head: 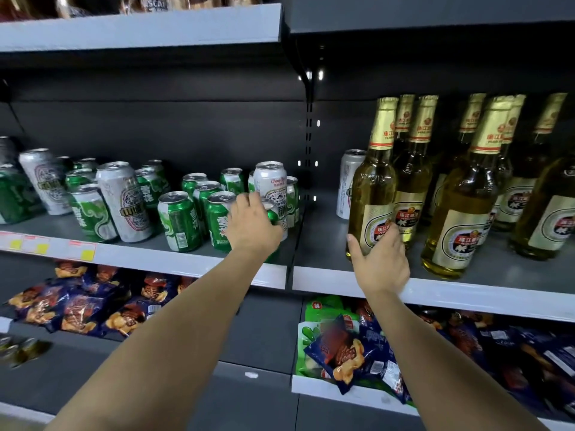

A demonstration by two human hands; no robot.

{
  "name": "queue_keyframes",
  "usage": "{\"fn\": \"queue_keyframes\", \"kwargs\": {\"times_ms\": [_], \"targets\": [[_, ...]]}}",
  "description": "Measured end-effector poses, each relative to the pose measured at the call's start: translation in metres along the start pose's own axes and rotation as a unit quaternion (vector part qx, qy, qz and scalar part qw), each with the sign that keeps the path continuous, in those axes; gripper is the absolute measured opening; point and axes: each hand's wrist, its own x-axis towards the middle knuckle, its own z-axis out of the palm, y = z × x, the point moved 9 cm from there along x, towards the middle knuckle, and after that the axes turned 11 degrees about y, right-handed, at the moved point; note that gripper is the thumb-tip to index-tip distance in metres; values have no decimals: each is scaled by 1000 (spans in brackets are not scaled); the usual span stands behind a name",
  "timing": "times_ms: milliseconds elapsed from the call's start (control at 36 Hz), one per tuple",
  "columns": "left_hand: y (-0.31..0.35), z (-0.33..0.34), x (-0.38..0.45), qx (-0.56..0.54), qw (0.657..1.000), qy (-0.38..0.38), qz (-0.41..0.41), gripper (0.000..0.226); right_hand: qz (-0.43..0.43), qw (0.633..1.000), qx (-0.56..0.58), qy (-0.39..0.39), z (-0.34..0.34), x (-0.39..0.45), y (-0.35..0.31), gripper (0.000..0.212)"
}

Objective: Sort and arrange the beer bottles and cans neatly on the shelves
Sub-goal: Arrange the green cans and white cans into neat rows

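grey shelf [193, 259] holds everything: beer bottles right, cans left. right hand [381, 262] has its fingers curled round the nearest left bottle [371, 194]. left hand [253, 227] grips a green can [273, 216] near the divider.

Both our arms are stretched forward, bare, forearms angled up and inward. Our left hand [252, 225] shows its back to the camera, fingers curled over a can [273, 214]. Our right hand [381, 259] grips a bottle [371, 194] low down, thumb left, fingers wrapped around the right.
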Motion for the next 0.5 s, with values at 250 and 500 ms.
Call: {"fn": "queue_keyframes", "kwargs": {"times_ms": [250, 500], "targets": [[102, 7, -2, -206, 964, 24, 168, 42, 15, 1000, 15, -3, 0, 2, 2, 82], [128, 103, 45, -240, 957, -164, 4, 75, -2, 998, -23, -63, 4, 17, 5, 80]]}}
